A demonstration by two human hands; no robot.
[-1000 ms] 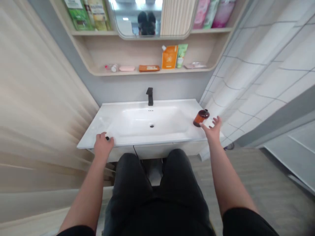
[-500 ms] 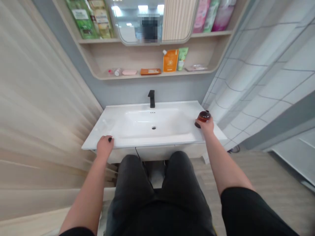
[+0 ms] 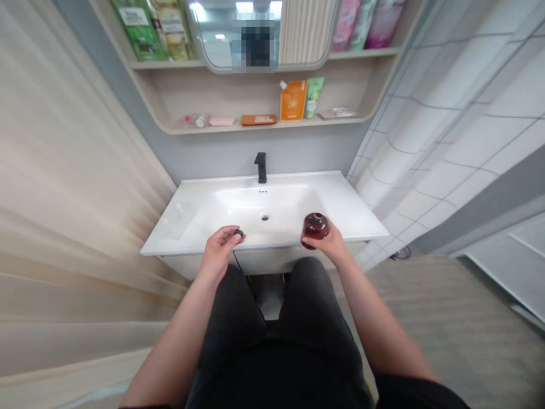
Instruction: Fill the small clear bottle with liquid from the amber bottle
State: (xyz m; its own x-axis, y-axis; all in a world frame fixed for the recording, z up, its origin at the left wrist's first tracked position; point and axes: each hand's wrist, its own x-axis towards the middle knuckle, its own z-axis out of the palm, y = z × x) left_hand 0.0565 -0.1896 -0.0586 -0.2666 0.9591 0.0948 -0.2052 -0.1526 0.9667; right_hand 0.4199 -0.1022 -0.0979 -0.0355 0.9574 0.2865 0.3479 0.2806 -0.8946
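Head view: your left hand (image 3: 219, 253) pinches a small dark round piece (image 3: 239, 233) between thumb and fingertips; it is too small to tell exactly what it is. Your right hand (image 3: 327, 243) curls its fingers around the lower side of a dark reddish-brown glass bottle (image 3: 315, 228), held upright just above the front edge of the white vanity basin (image 3: 264, 213). Beyond stand the black faucet (image 3: 260, 167) and, higher up, an orange pouch (image 3: 293, 100) on the wooden shelf (image 3: 272, 126).

black short sleeves (image 3: 415, 392), dark grey trousers (image 3: 276, 352), a bare left hand (image 3: 219, 254) and bare right hand (image 3: 330, 241).
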